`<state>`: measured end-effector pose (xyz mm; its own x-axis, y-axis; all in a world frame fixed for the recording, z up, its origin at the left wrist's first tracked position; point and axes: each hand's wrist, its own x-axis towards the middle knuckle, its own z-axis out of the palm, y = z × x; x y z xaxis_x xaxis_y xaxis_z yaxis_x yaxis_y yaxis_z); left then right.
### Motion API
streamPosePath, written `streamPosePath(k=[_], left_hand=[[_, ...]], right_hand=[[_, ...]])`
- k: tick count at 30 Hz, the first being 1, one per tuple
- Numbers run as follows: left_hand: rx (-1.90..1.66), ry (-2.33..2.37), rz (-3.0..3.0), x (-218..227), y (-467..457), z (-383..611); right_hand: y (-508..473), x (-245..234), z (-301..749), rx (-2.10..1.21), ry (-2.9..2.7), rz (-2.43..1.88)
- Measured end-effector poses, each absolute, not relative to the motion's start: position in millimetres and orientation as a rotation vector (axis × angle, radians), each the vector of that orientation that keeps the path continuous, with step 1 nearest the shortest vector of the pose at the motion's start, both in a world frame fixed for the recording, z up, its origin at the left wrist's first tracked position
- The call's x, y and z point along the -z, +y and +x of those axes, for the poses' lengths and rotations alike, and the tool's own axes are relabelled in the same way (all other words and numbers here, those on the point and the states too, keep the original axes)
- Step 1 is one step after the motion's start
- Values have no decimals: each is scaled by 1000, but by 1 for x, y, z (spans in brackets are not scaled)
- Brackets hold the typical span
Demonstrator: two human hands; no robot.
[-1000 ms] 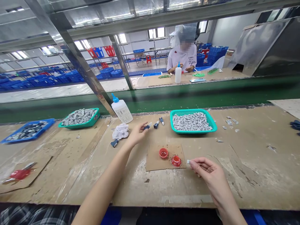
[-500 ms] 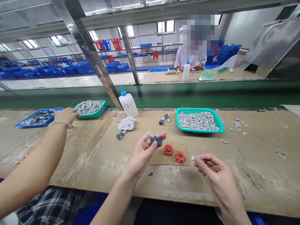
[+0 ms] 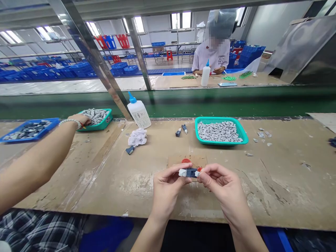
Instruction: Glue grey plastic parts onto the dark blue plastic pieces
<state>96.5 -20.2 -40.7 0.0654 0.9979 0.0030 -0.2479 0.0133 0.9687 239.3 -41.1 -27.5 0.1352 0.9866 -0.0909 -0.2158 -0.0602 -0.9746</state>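
Note:
My left hand [image 3: 169, 187] pinches a small dark blue plastic part [image 3: 191, 172] with a white end on its left. In the fingertips of my right hand [image 3: 224, 185] is a small white plastic piece [image 3: 197, 174], held against the part's right end. Whether the piece sits inside that end, I cannot tell. Two small red cups, one of them a red cup [image 3: 186, 160] behind my left fingers, are partly covered by my hands. They stand on a cardboard scrap [image 3: 173, 161]. Beyond lie two similar dark blue parts [image 3: 181, 131].
A green basket [image 3: 222, 142] of white pieces stands at the back right. At left, another person's hand [image 3: 80, 119] reaches into a second green basket [image 3: 105, 122] beside a blue tray [image 3: 54, 126]. A white bottle [image 3: 140, 114] stands near crumpled white material [image 3: 137, 137]. A co-worker [image 3: 211, 57] sits opposite.
My hands have come together, bringing the white piece to the dark blue part, which has turned level. The neighbouring person's hand has moved into the left green basket. The view has shifted slightly.

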Motion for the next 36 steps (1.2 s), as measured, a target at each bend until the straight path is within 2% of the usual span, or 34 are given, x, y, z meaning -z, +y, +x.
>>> streamPosePath(k=[8,17,22,27,31,36], left_hand=[[-1248,989,1159,38,-20,96],[-1288,994,1510,45,-23,98],[-1248,889,1417,44,-24,99],[-1187,933,1445,44,-24,97],[-1028,875,1148,47,-25,100],[-1082,850,947,46,-25,107]], right_hand=[[-39,33,240,-1310,-953,-1222],[-43,40,248,-1559,-992,-1113],[-43,37,257,-1744,-1038,-1009],[-44,34,253,-1602,-1019,-1087],[-42,31,246,-1523,-977,-1115],[-43,28,252,-1510,-980,-1092]])
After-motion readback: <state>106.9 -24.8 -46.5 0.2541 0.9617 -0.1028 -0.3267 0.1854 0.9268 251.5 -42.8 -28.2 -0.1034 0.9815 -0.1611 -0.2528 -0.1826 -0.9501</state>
